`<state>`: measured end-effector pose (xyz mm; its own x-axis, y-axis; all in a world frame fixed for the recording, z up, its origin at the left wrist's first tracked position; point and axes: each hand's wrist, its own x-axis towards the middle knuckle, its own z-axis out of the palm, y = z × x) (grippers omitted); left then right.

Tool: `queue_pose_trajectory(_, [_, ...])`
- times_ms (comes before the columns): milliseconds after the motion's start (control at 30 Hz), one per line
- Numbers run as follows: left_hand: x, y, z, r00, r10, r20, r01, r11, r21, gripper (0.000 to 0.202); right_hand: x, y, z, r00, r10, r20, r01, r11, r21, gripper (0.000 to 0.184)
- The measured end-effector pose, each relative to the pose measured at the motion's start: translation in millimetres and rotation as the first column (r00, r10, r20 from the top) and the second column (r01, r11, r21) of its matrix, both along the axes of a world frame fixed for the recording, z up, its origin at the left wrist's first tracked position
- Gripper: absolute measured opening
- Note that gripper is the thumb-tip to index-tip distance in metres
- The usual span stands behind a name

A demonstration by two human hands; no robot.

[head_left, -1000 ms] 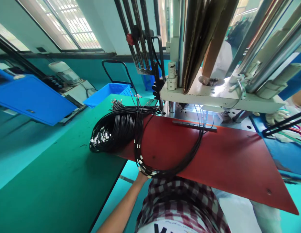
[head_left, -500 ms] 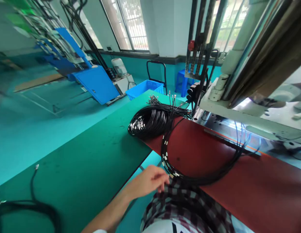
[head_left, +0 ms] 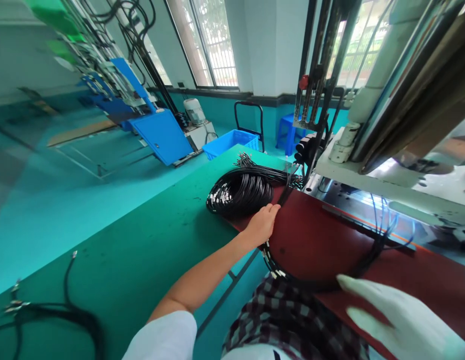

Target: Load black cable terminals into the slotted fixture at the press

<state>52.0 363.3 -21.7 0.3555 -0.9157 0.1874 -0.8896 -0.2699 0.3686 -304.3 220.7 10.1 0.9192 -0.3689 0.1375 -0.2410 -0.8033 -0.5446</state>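
Observation:
My left hand (head_left: 263, 223) is closed round a small bundle of black cables (head_left: 269, 257) with white labels. The cables curve along the front edge of the dark red work surface (head_left: 318, 230) and run right to the machine. My right hand (head_left: 393, 310), in a white glove and slightly blurred, is over the right part of this surface, thumb and fingers apart, near the cables' right-hand stretch. Whether it touches them I cannot tell. Beyond my left hand lies a big coil of black cables (head_left: 251, 192), its white labels at the left and connector ends at the back.
The machine (head_left: 386, 185) stands along the right, with thin cable ends on its lit bed. More black cables (head_left: 78, 320) lie at the near left of the green table (head_left: 149, 250). Behind are a blue crate (head_left: 230, 142), a trolley handle and a blue stool (head_left: 287, 132).
My left hand has moved forward and right from the cables' near bend and closed round them farther up. My gloved right hand has come into view at the lower right.

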Motion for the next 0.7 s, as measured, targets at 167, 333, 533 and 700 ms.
queue_pose_trajectory(167, [86.4,-23.4,50.0,0.946,0.202,0.254,-0.211,0.978,0.007,0.031,110.3,-20.0,-15.7,0.989,0.151,-0.007,-0.150,0.977,-0.153,0.044])
queue_pose_trajectory(333, [173.3,-67.1,72.2,0.886,0.107,0.450,-0.239,0.939,0.247,0.044,211.8,-7.0,-19.2,0.939,0.294,-0.176,-0.340,0.867,-0.364,0.059])
queue_pose_trajectory(533, [179.5,-88.9,62.3,0.867,-0.071,0.493,-0.124,0.928,0.351,0.029,281.8,-4.9,-25.6,0.912,0.338,-0.233,-0.408,0.809,-0.423,0.027])
queue_pose_trajectory(700, [173.8,-95.0,65.3,0.876,-0.075,0.477,-0.129,0.916,0.381,0.026,293.6,-22.2,-30.5,0.952,0.233,-0.199,-0.298,0.855,-0.425,0.020])
